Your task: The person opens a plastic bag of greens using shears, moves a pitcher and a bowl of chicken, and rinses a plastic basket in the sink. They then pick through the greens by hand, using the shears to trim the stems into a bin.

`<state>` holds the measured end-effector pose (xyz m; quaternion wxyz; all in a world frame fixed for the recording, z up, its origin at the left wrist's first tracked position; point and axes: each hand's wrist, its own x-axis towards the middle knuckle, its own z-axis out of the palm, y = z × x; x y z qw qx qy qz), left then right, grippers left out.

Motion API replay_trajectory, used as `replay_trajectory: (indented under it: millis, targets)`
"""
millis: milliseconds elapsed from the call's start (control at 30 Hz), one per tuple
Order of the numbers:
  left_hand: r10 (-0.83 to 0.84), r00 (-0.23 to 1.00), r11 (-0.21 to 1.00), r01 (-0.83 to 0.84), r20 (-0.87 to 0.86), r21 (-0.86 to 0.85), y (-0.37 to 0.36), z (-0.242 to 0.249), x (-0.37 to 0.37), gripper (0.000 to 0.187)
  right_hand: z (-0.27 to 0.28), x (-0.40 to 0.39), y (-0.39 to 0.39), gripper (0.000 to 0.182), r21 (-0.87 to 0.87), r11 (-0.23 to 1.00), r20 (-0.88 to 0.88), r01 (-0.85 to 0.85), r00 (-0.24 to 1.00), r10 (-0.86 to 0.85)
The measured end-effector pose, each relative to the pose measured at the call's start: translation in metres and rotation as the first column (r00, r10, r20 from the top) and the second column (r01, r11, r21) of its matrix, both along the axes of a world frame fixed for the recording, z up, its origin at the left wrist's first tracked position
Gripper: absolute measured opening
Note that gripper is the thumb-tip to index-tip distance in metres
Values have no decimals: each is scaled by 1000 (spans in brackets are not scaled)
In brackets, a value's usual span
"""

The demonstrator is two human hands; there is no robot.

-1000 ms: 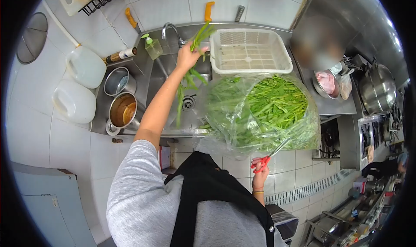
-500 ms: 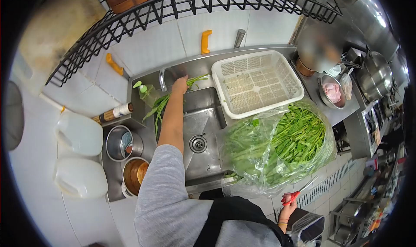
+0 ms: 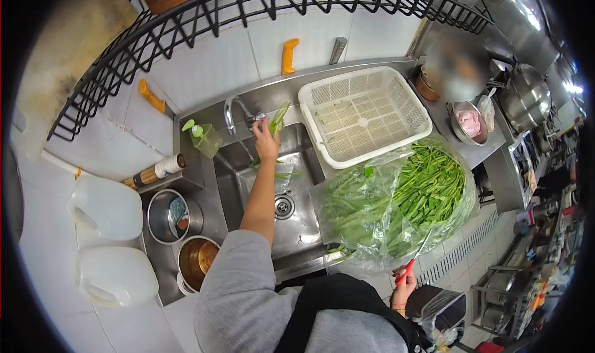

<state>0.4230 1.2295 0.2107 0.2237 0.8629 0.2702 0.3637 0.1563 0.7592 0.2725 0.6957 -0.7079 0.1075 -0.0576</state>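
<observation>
While my right hand grips red-handled scissors, my left hand, nearer the tap, pinches long green stems pointing toward one o'clock.

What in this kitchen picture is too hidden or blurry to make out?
All in the head view:
- Blurred patch at the counter's back right: whatever is there is smeared out.
- Red-handled scissors in the right hand: the blades run behind the clear plastic bag of green stalks.
- Top shelf: cut off behind the black wire rack.
- Far-right stove area: too small and warped by the lens.
</observation>
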Motion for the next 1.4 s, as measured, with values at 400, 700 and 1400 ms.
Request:
replay_trajectory:
  millis: [400, 700, 1400]
  targets:
    - [47, 828, 436, 486, 558, -758, 18, 8, -72, 33, 8, 25, -11, 21, -1, 978, 113, -208, 972, 206]
    - [-121, 890, 533, 432, 439, -727, 61, 61, -51, 24, 11, 27, -9, 13, 57, 967, 123, -247, 963, 239]
    - [-630, 605, 124, 698, 487, -706, -104, 105, -140, 21, 103, 184, 262, 41, 379, 717, 307, -585, 810, 499]
